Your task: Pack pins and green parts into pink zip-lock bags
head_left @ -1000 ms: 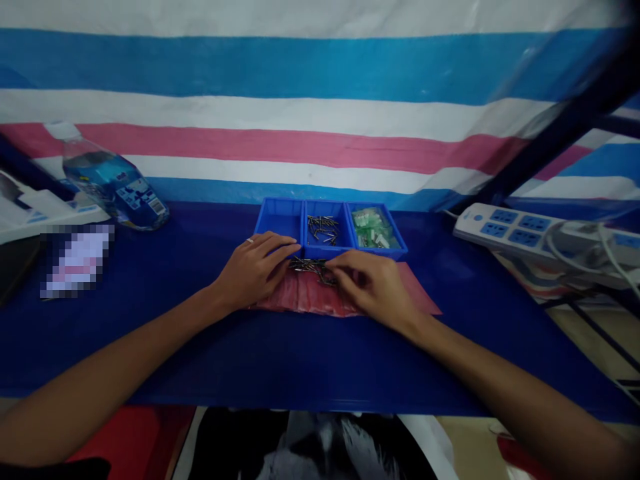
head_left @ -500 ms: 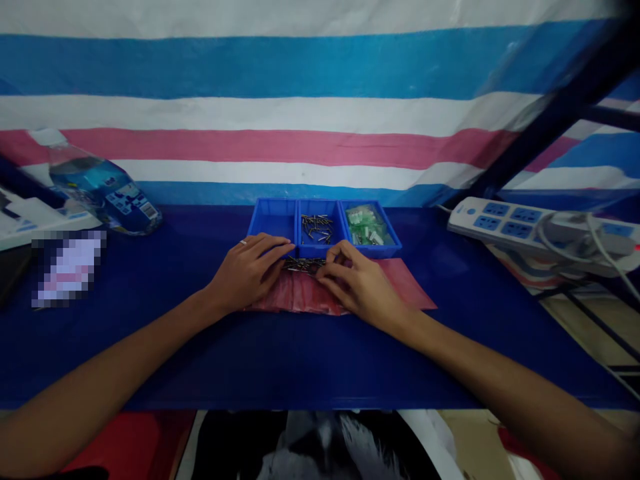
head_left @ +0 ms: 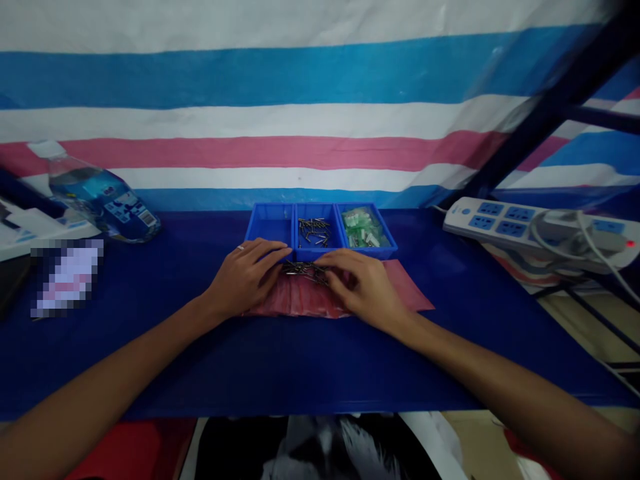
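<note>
A heap of thin dark metal screws point(head_left: 300, 269) lies on overlapping pink plastic bags point(head_left: 305, 299), just in front of three joined blue trays. My left hand point(head_left: 250, 275) rests at the heap's left side with its fingers stretched out; the thumb is partly hidden. At the right end of the heap, my right hand point(head_left: 373, 287) has its thumb and fingers closed around some screws. The middle tray point(head_left: 320, 253) holds more loose dark screws. Green and clear packets with white pieces point(head_left: 364, 229) fill the right tray, and the left tray point(head_left: 273, 220) shows a bare bottom.
A blue-labelled bottle point(head_left: 113, 200) leans at the back left, near a white object point(head_left: 45, 230). On the right lies a white power strip point(head_left: 493, 217) with cables, by a dark metal frame point(head_left: 540, 120). A striped sheet point(head_left: 300, 120) hangs behind the blue table point(head_left: 300, 373).
The fingers of my right hand have stretched forward and lowered over the right end of the screws. My left hand stays beside the heap. The view has shifted slightly.
</note>
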The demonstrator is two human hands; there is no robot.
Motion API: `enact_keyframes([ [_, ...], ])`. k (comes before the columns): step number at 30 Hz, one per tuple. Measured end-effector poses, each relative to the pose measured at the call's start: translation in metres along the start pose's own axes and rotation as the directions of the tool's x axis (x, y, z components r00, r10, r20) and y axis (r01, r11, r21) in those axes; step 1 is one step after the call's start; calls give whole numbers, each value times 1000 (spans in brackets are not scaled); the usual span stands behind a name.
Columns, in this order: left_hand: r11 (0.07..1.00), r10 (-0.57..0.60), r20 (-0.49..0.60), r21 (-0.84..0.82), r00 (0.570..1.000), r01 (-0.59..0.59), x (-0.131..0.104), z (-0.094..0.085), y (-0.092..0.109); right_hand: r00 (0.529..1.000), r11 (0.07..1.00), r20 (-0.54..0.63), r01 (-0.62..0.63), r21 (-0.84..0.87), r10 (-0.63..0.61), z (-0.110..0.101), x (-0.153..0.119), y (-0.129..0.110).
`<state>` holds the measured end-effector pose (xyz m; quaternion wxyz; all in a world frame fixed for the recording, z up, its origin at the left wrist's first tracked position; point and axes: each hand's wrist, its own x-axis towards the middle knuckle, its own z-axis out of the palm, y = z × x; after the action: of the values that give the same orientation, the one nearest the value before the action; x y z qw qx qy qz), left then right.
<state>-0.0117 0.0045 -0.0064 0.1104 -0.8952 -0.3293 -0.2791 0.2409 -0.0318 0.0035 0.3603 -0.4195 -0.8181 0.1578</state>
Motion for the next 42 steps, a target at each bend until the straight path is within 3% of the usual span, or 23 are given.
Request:
enact_keyframes([
  [3,1000,2,-5,-2,1000,-2,0,1,1,979,979,204,58,-194,-18,5,-3,2],
  [6,1000,7,-11,-1,1000,-7,0,2,2,963,957,270,103,-273,-27,9,-4,6],
  [10,998,-32,-42,-63,999,30,4,-6,-3,968,965,250,98,-242,-35,8,-4,8],
  [14,980,-189,-110,-85,976,181,28,-25,-24,990,992,138,48,-114,-32,5,0,3],
  [15,978,-205,-52,-41,977,203,38,-28,-30,994,998,107,8,-63,-2,3,1,2],
  [17,981,-186,169,82,968,174,58,-29,-40,990,991,92,-117,60,111,0,4,0],
  [20,927,-285,376,342,882,153,82,-17,-46,943,919,173,-321,230,286,-5,7,1],
  [23,886,-363,433,435,825,162,93,2,-47,906,856,244,-410,315,345,-8,9,3],
  [26,886,-377,442,429,814,177,94,16,-47,906,848,224,-417,326,359,-9,10,3],
  [32,888,-383,406,410,830,209,90,18,-47,916,838,158,-402,368,370,-10,11,3],
  [36,875,-405,334,411,851,255,98,5,-40,940,863,-37,-296,410,339,-10,11,3],
  [39,894,-350,194,362,916,265,109,-2,-25,956,927,-158,-187,325,249,-8,9,2],
  [42,946,-229,127,263,965,190,112,-3,-10,991,986,-89,-83,148,97,-3,4,1],
])
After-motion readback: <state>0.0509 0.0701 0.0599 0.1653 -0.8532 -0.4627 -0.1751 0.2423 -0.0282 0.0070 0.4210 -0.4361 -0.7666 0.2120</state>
